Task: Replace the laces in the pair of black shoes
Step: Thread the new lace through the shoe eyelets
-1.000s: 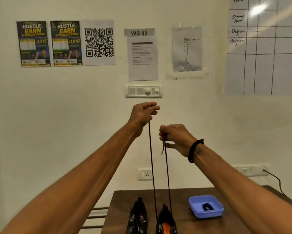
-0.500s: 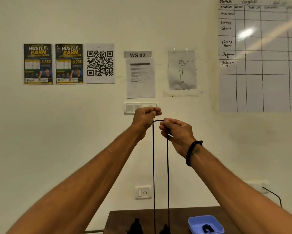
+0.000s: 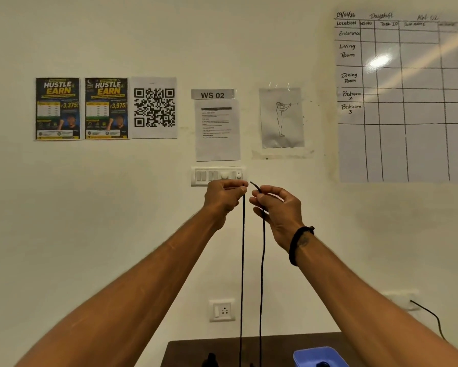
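Two hands, raised at arm's length before the wall, side by side and close but not touching. Left hand [image 3: 226, 196]: fingers curled, pinching the top of one strand of the lace [image 3: 242, 274] between thumb and fingertips. Right hand [image 3: 277, 207]: fingers curled round the other strand, with a short free tip of lace sticking up and to the left above its forefinger.

One black lace, two strands in view. Both run near vertical, long axis up and down, almost parallel and slightly apart, dropping from the hands to the bottom edge of the view over the table [image 3: 275, 343]. Their lower ends are out of view.

Shoes: one dark tip [image 3: 210, 360] shows at the bottom edge, left of the strands; a second cannot be confirmed.

One blue tray [image 3: 315, 353] on the table, right of the strands, with a dark item inside, too cut off to identify.

One black band [image 3: 298, 243] on the right wrist.

Wall: two posters, one QR sheet, one "WS 02" notice, one figure drawing, one whiteboard [image 3: 402, 102], one switch panel [image 3: 217, 176] directly behind the hands, one socket [image 3: 222, 310] lower down
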A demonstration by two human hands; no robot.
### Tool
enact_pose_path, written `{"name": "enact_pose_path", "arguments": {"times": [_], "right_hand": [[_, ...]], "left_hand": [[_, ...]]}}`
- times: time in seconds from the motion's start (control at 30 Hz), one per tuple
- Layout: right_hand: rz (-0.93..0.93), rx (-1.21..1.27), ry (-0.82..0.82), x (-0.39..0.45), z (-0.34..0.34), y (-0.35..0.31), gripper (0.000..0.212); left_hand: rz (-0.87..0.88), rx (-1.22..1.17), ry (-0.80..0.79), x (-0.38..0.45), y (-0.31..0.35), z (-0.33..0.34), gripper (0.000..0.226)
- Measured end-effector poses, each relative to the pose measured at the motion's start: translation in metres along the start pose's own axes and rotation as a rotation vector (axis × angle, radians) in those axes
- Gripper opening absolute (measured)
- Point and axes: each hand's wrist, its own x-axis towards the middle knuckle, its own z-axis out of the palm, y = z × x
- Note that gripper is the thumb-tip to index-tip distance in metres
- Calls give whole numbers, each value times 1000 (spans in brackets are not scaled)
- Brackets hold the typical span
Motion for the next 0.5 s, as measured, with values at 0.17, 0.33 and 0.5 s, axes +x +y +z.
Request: {"name": "enact_pose_path", "arguments": {"times": [0.17,0.33,0.5], "right_hand": [[29,-6,-26,-5,-2,11,26],[52,15,-53,-10,5,16,21],[54,22,-65,-9,10,15,21]], "left_hand": [[-1,13,-3,2,0,5,18],[1,27,-17,2,1,5,16],[24,51,-24,4,4,5,16]]}}
